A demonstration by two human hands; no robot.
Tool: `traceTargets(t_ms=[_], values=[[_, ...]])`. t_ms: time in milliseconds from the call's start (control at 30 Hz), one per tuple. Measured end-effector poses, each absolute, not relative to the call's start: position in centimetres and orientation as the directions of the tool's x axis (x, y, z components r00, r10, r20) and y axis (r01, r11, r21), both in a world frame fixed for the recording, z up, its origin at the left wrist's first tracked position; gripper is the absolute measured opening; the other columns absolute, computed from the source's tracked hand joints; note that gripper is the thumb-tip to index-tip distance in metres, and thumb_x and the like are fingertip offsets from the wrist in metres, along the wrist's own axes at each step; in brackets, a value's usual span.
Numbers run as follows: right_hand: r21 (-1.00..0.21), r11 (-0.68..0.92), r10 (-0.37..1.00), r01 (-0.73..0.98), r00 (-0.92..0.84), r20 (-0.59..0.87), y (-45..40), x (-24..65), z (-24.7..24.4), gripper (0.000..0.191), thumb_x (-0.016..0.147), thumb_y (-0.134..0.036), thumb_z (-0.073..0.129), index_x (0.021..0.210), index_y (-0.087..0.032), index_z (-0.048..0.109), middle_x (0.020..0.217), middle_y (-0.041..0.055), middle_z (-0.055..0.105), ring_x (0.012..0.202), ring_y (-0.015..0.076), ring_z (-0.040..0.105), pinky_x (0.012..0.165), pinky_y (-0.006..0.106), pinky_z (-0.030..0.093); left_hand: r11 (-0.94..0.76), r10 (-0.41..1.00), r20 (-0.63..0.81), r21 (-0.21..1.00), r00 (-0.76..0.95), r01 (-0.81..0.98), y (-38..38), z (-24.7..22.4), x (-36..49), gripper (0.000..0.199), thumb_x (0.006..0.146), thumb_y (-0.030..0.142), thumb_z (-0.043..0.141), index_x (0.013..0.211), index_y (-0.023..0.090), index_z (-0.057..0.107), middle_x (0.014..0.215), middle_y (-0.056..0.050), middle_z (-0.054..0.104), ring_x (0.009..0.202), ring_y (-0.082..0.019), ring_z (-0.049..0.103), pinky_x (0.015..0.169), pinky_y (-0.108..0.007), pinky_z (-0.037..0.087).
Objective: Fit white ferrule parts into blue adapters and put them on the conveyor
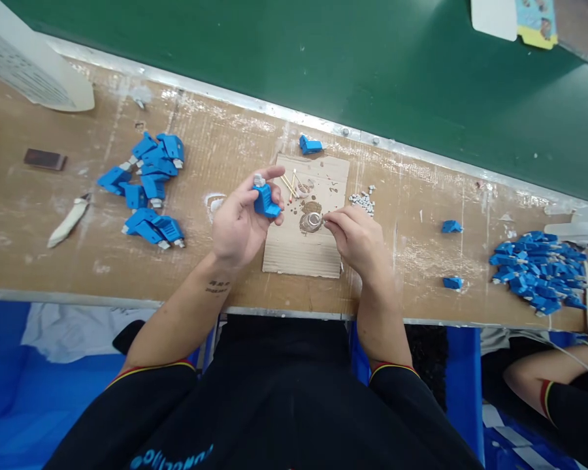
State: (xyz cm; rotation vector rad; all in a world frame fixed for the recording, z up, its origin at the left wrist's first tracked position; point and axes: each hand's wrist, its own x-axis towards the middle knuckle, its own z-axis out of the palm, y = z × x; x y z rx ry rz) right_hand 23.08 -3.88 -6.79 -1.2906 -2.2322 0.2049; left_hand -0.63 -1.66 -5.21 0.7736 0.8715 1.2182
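Note:
My left hand (pixel 242 225) holds a blue plastic part (pixel 265 200) with a grey piece on its top, between thumb and fingers. My right hand (pixel 360 238) is pinched closed beside a small round glue-like container (pixel 313 220); whatever lies between its fingertips is too small to name. Both hands are over a cardboard sheet (pixel 304 254) with brown stains. Thin sticks (pixel 290 186) rest on the sheet near a small dish (pixel 302 190). Little grey pieces (pixel 362 201) are heaped just right of the sheet.
Blue parts (pixel 154 166) lie in a group at left, near a wrapped blade-like tool (pixel 69 220) and a dark block (pixel 45 159). Single blue parts (pixel 310 145) sit behind the sheet and at right. A large blue pile (pixel 539 271) stands near another person's arm (pixel 558 369).

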Motion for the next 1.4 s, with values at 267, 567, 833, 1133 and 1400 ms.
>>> traceTargets(t_ms=[267, 567, 833, 1133, 1400], values=[[-0.291, 0.520, 0.837, 0.803, -0.410, 0.363, -3.7, 22.5, -7.2, 0.025, 0.110, -0.029, 0.056, 0.101, -0.024, 0.079, 0.092, 0.0067, 0.079, 0.085, 0.0213, 0.064, 0.076, 0.036, 0.049, 0.174, 0.985, -0.158, 0.868, 0.074, -0.466, -1.7, -5.6, -0.3, 0.033, 0.094, 0.034, 0.057, 0.119, 0.017, 0.073, 0.081, -0.006, 0.062, 0.076, -0.018, 0.063, 0.060, -0.028, 0.052], [-0.231, 0.540, 0.816, 0.809, -0.437, 0.378, -3.8, 22.4, -6.3, 0.023, 0.109, -0.026, 0.057, 0.102, -0.022, 0.078, 0.091, 0.0064, 0.081, 0.084, 0.0196, 0.067, 0.075, 0.034, 0.053, 0.156, 0.987, -0.154, 0.867, 0.043, -0.474, -1.5, -5.8, -0.7, 0.023, 0.095, 0.030, 0.066, 0.115, 0.021, 0.074, 0.083, -0.003, 0.068, 0.077, -0.016, 0.066, 0.059, -0.025, 0.052], [-0.566, 0.617, 0.710, 0.548, -0.077, 0.700, -4.6, 21.3, -5.1, 0.009, 0.102, -0.023, 0.069, 0.105, -0.028, 0.076, 0.088, -0.0001, 0.080, 0.079, 0.0176, 0.073, 0.066, 0.035, 0.057, 0.131, 0.982, -0.040, 0.844, 0.183, -0.520, -2.0, -6.9, 0.0, 0.050, 0.082, 0.050, 0.092, 0.117, 0.022, 0.071, 0.095, -0.004, 0.081, 0.083, -0.016, 0.076, 0.073, -0.026, 0.062], [-0.667, 0.639, 0.721, 0.382, 0.006, 0.693, -5.3, 19.9, -5.4, 0.010, 0.106, -0.031, 0.065, 0.108, -0.029, 0.074, 0.089, -0.0007, 0.076, 0.080, 0.0162, 0.072, 0.069, 0.034, 0.060, 0.197, 0.902, 0.031, 0.857, 0.430, -0.475, -3.6, -6.8, 1.7, 0.046, 0.084, 0.045, 0.092, 0.118, 0.019, 0.074, 0.106, -0.010, 0.083, 0.096, -0.024, 0.083, 0.088, -0.038, 0.071], [-0.606, 0.668, 0.702, 0.431, -0.096, 0.706, -5.3, 19.7, -5.8, 0.012, 0.104, -0.024, 0.065, 0.111, -0.029, 0.074, 0.098, 0.0009, 0.080, 0.091, 0.0185, 0.079, 0.079, 0.037, 0.067, 0.023, 0.958, 0.090, 0.923, 0.272, -0.385, -3.9, -7.3, 1.9, 0.058, 0.061, 0.037, 0.106, 0.108, 0.019, 0.078, 0.098, -0.005, 0.082, 0.086, -0.019, 0.080, 0.079, -0.032, 0.070]])
